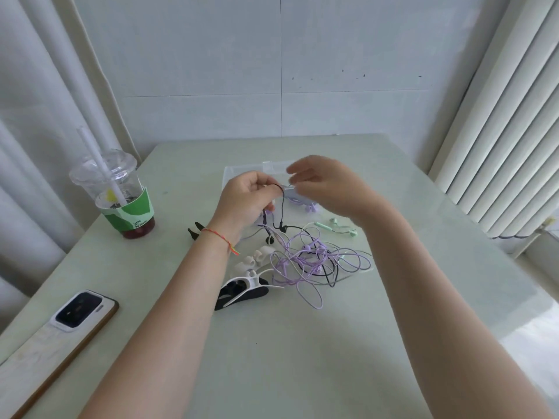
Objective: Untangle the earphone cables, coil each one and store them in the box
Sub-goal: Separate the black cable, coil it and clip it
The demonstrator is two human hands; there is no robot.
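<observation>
Your left hand (245,198) has its fingers curled round a black cable (280,207), lifted over the clear box (242,172) at the back of the table (302,343). Your right hand (320,182) is blurry, fingers loosely bent by the cable; I cannot tell if it holds it. The box holds a purple earphone (304,204), and the purple tangle (314,261) lies just in front on the table.

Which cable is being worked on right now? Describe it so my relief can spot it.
Start at the clear box mid-table. In front of it the left hand holds a black cable that hangs down into the tangle. It is the only cable lifted off the table; the purple and green ones lie flat.
</observation>
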